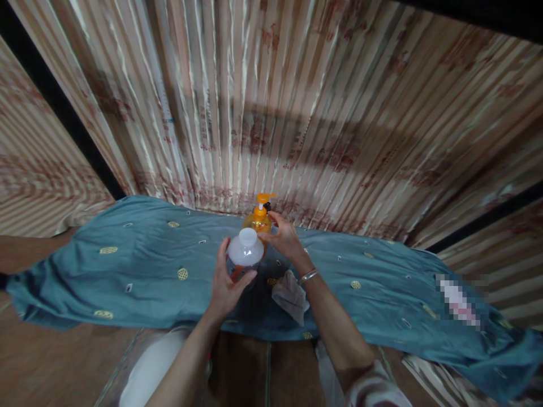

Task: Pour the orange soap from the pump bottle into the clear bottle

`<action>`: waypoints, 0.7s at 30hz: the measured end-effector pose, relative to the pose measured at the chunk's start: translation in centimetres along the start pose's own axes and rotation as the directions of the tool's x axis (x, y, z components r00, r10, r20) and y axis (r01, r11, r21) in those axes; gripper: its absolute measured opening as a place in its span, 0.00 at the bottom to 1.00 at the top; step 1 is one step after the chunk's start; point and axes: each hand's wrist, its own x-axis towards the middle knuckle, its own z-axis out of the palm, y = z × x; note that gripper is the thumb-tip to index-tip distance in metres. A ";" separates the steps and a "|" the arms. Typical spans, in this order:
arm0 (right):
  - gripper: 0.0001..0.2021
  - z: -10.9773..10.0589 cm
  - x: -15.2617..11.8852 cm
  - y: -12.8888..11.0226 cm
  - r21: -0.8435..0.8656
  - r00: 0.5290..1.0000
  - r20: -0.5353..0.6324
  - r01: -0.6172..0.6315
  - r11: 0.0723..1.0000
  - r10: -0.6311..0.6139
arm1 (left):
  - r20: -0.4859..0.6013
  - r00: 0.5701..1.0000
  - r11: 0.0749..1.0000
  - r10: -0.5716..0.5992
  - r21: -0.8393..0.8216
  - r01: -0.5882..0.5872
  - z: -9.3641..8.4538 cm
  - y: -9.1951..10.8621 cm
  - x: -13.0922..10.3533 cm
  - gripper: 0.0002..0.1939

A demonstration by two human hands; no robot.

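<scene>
My left hand (pixel 228 285) is wrapped round a bottle (pixel 245 253) with a white cap and a pale, translucent shoulder; an orange-red patch shows lower down on it. Just behind stands a yellow-orange pump bottle (pixel 258 220) with an orange pump head. My right hand (pixel 285 236) grips this one from the right, thumb across its front and fingers at its far side. A small black part (pixel 267 207) shows behind the pump neck; what it belongs to is hidden. Below my right wrist, a crumpled grey-white cloth (pixel 291 297) lies on the table.
A teal cloth with yellow patterns (pixel 161 282) covers the long, narrow table. Pleated, printed curtains (pixel 254 113) hang right behind it, with dark poles (pixel 63 107) at the sides. A blurred-out white and pink item (pixel 460 302) lies at the right end. Brown floor shows in front.
</scene>
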 end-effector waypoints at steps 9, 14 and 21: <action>0.29 -2.0 0.2 -0.1 -0.149 0.997 0.062 0.057 0.987 -0.048 | 0.041 0.999 0.998 0.001 0.061 -0.003 -0.9 -1.8 -0.8 0.49; 0.29 -4.5 -1.2 0.2 -0.208 0.998 -0.055 0.002 0.978 -0.013 | 0.042 0.965 0.930 0.258 0.258 -0.260 -2.3 0.3 -0.7 0.55; 0.30 -10.0 -5.7 -1.2 -0.225 0.975 -0.211 -0.113 0.968 0.065 | 0.199 0.852 0.791 0.483 0.317 -0.523 0.6 4.6 -3.7 0.53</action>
